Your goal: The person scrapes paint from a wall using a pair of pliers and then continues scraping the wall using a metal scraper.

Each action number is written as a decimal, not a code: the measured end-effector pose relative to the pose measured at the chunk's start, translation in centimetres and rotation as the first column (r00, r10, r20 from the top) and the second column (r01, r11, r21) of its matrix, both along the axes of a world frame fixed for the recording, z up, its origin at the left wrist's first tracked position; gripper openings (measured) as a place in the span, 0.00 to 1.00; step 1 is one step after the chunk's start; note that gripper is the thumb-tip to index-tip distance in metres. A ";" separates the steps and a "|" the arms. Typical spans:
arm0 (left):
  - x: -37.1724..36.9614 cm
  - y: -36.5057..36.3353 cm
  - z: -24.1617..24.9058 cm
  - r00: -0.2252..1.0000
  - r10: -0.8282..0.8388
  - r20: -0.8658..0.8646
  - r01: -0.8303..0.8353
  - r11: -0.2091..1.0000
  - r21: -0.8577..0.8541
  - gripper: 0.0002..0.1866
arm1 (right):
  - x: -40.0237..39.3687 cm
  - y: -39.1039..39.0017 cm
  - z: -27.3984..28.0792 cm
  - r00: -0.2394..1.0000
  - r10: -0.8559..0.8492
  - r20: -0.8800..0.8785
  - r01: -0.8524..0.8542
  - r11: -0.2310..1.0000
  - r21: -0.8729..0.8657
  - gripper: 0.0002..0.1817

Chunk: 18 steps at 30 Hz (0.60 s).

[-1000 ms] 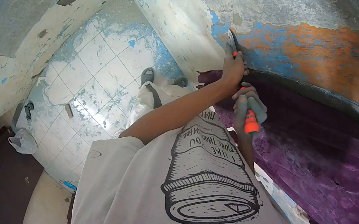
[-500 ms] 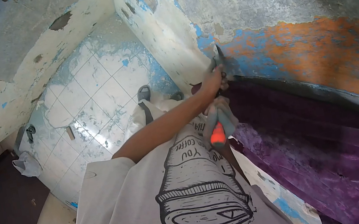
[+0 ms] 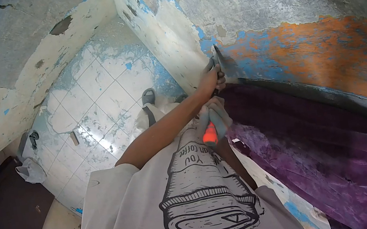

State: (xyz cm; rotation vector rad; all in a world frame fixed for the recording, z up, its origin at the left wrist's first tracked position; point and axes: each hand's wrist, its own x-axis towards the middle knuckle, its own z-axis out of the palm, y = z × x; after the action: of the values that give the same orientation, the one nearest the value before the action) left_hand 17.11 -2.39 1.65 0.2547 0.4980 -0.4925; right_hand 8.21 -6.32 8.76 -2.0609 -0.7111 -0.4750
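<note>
Both my hands are closed on one scraper [image 3: 209, 134], which has an orange-red handle end pointing toward my body. My bare left hand [image 3: 213, 80] wraps around its front part, close to the blade. Behind it, my right hand [image 3: 213, 112], in a pale grey glove, grips the handle. The dark blade end reaches the wall [image 3: 250, 50] at the lower edge of the flaking white paint, beside blue and orange patches. Fingers cover the middle of the tool, and exactly where the blade edge touches is hard to make out.
Purple sheeting [image 3: 326, 153] lies along the wall's foot on the right. The tiled floor [image 3: 83, 97], stained with white and blue, holds a small block [image 3: 74, 138], a plastic bag [image 3: 31, 170] and a dark object [image 3: 33, 139]. A wall corner stands ahead.
Both hands and the scraper have shifted a little left, toward the corner, with the blade end moving along the wall. The grip looks the same.
</note>
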 end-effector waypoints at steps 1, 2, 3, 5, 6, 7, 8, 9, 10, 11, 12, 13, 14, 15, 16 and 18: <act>0.2 0.4 -0.4 1.000 -0.010 0.001 0.010 1.000 -0.001 0.15 | 0.0 0.1 0.3 1.000 0.003 -0.002 -0.003 1.000 0.003 0.13; 0.2 0.1 -0.5 1.000 -0.004 -0.002 0.004 1.000 0.002 0.15 | 0.0 0.0 0.9 1.000 0.010 -0.005 -0.010 1.000 -0.013 0.13; -0.1 0.0 1.1 1.000 0.005 -0.008 -0.005 1.000 -0.007 0.14 | -0.1 0.0 1.4 1.000 0.016 -0.013 -0.016 0.999 -0.031 0.13; -0.3 -0.1 1.7 1.000 0.018 -0.020 -0.018 1.000 -0.015 0.14 | -0.3 -0.1 1.4 1.000 0.015 -0.008 -0.015 1.000 -0.001 0.13; -0.2 -0.1 1.3 1.000 0.020 0.004 -0.020 1.000 -0.013 0.13 | -0.3 0.0 1.4 1.000 0.006 0.006 -0.006 1.000 0.029 0.13; -0.1 0.0 0.7 0.999 0.020 0.031 -0.020 1.000 -0.012 0.12 | -0.3 0.3 1.2 1.000 0.006 0.003 -0.006 0.999 0.031 0.13; 0.2 0.2 0.2 0.999 0.019 0.028 -0.019 1.000 -0.010 0.12 | -0.1 0.7 0.9 1.000 0.017 0.009 -0.017 1.000 -0.005 0.13; 0.5 0.5 -0.2 0.999 0.000 0.053 0.001 1.000 -0.025 0.12 | -0.1 1.1 0.7 1.000 0.029 0.011 -0.028 0.999 -0.041 0.13; 0.3 0.7 -0.5 0.997 -0.020 0.074 0.024 0.999 -0.041 0.11 | -0.1 1.1 0.6 1.000 0.024 0.004 -0.024 0.999 -0.040 0.13; -0.2 0.4 -0.6 0.997 -0.026 0.067 0.029 0.999 -0.042 0.11 | 0.0 1.1 0.6 1.000 0.019 -0.002 -0.019 0.999 -0.036 0.13; -0.2 0.2 0.4 0.999 -0.028 0.030 0.030 0.998 -0.061 0.11 | 0.0 1.1 0.5 1.000 0.018 -0.003 -0.019 0.999 -0.034 0.13; 0.0 0.1 1.1 1.000 -0.027 -0.004 0.026 0.996 -0.082 0.10 | 0.0 1.1 0.5 1.000 0.022 -0.001 -0.022 0.999 -0.032 0.13; 0.1 0.0 1.1 1.000 -0.024 -0.005 0.023 0.996 -0.086 0.10 | 0.1 1.0 0.4 1.000 0.025 0.001 -0.025 0.999 -0.032 0.13; 0.2 -0.2 0.6 1.000 -0.008 -0.001 0.008 0.999 -0.040 0.10 | 0.1 1.0 0.4 1.000 0.025 0.002 -0.025 0.999 -0.030 0.13; 0.4 -0.3 0.1 1.000 0.008 0.004 -0.008 1.000 0.008 0.10 | 0.1 0.9 0.4 1.000 0.025 0.004 -0.025 0.999 -0.027 0.13; 0.7 0.2 -0.8 0.999 0.005 0.041 -0.004 0.999 -0.035 0.12 | 0.2 0.8 0.4 1.000 0.028 0.008 -0.028 0.999 -0.016 0.13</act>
State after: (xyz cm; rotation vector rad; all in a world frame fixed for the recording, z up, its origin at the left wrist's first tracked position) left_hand 17.77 -2.15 0.86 0.2302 0.4497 -0.4904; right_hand 8.39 -5.47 9.15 -2.0619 -0.7496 -0.4642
